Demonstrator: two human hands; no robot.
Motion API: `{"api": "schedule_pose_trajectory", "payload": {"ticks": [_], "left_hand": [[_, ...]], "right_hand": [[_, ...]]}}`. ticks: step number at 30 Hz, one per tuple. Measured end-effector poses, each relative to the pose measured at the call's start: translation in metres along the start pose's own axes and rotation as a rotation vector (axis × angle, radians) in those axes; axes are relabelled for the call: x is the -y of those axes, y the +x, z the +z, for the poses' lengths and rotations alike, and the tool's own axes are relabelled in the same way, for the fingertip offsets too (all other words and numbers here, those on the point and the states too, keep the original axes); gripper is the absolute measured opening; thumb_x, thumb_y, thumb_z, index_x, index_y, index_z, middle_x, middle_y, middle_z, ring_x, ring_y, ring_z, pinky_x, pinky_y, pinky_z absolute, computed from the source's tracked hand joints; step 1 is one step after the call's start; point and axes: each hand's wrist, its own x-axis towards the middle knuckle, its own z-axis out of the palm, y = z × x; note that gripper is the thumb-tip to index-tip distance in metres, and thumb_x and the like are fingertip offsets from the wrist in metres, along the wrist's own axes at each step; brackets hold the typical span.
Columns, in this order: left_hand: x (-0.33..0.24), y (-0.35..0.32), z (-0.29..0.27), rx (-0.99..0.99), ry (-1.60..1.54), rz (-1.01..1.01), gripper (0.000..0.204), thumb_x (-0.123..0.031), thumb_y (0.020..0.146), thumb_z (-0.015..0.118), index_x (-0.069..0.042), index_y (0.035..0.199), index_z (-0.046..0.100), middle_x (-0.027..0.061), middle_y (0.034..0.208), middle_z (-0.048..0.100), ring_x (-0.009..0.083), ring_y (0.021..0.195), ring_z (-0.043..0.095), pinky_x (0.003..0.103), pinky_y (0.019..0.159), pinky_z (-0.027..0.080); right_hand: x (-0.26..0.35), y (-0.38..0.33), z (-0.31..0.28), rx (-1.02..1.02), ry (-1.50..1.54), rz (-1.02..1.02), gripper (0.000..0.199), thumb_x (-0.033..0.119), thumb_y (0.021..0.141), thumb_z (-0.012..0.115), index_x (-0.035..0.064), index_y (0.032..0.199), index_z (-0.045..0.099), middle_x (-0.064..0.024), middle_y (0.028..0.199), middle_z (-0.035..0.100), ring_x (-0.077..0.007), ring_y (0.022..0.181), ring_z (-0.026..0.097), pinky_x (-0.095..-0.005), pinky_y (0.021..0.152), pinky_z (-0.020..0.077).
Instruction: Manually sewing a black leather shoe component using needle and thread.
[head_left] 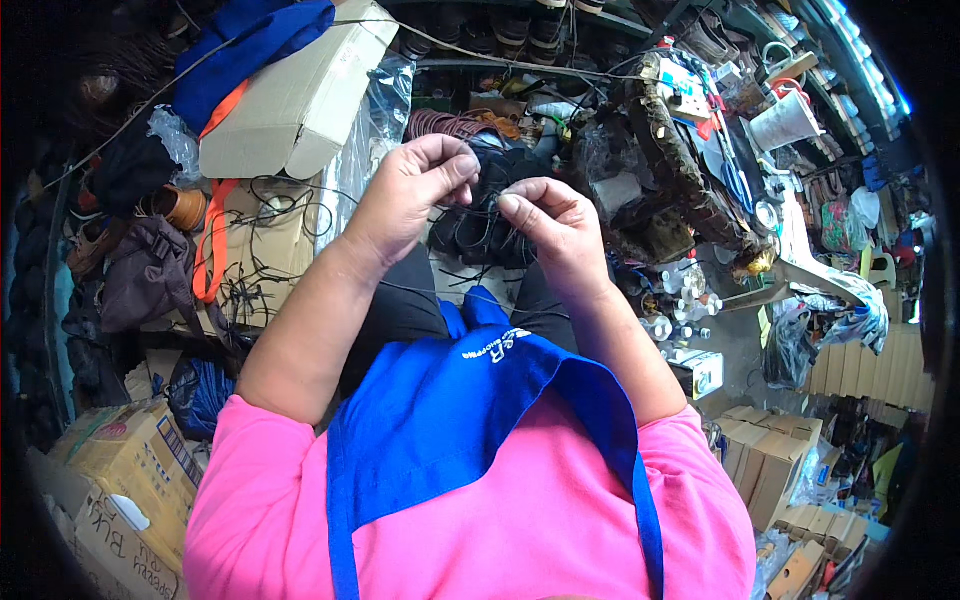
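Note:
Above my lap, my left hand [420, 190] pinches a thin dark cord [480, 211] between thumb and forefinger. A little lower on the right, my right hand [562, 228] pinches the same cord, also with thumb and forefinger. The strand runs across the short gap between the hands and is hard to follow against the dark things behind. Beneath the fingers lies a bundle of black strap-like pieces [470, 240], its exact kind unclear. More loose black cords [262, 285] lie tangled on cardboard to the left.
A blue apron [430, 430] covers my front. At upper left stand a cardboard box [300, 100] and an orange strap [212, 245]. A worn wooden bench [690, 170] holds tools on the right, with several small bottles [690, 290] below it. Cartons [130, 490] fill the lower left.

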Motion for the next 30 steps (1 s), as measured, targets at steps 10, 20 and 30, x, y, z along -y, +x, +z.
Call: {"api": "schedule_pose_trajectory", "payload": {"ticks": [10, 20, 30], "left_hand": [[0.019, -0.003, 0.015, 0.183, 0.313, -0.141, 0.023, -0.004, 0.083, 0.063, 0.001, 0.105, 0.065, 0.0012, 0.092, 0.065, 0.0070, 0.085, 0.058, 0.023, 0.076, 0.048], [0.031, -0.010, 0.019, 0.021, 0.323, -0.075, 0.012, -0.003, 0.086, 0.061, 0.000, 0.098, 0.063, 0.0004, 0.088, 0.064, 0.0062, 0.082, 0.058, 0.022, 0.073, 0.048], [0.038, -0.021, 0.017, -0.083, 0.221, 0.076, 0.012, -0.002, 0.084, 0.063, 0.000, 0.096, 0.064, 0.0018, 0.087, 0.066, 0.0054, 0.078, 0.059, 0.021, 0.072, 0.049]], "right_hand": [[-0.009, 0.009, -0.006, -0.069, -0.454, -0.294, 0.010, 0.013, 0.075, 0.073, 0.0052, 0.080, 0.069, -0.0044, 0.087, 0.057, -0.0158, 0.089, 0.053, -0.0290, 0.080, 0.0434], [-0.009, 0.002, -0.006, -0.139, -0.590, -0.430, 0.009, 0.009, 0.074, 0.072, 0.0059, 0.081, 0.068, -0.0082, 0.094, 0.061, -0.0196, 0.095, 0.058, -0.0313, 0.085, 0.0448], [-0.013, -0.001, -0.005, -0.106, -0.215, -0.144, 0.009, 0.006, 0.082, 0.065, -0.0019, 0.087, 0.065, -0.0046, 0.085, 0.066, -0.0076, 0.079, 0.058, -0.0235, 0.073, 0.0477]]}}
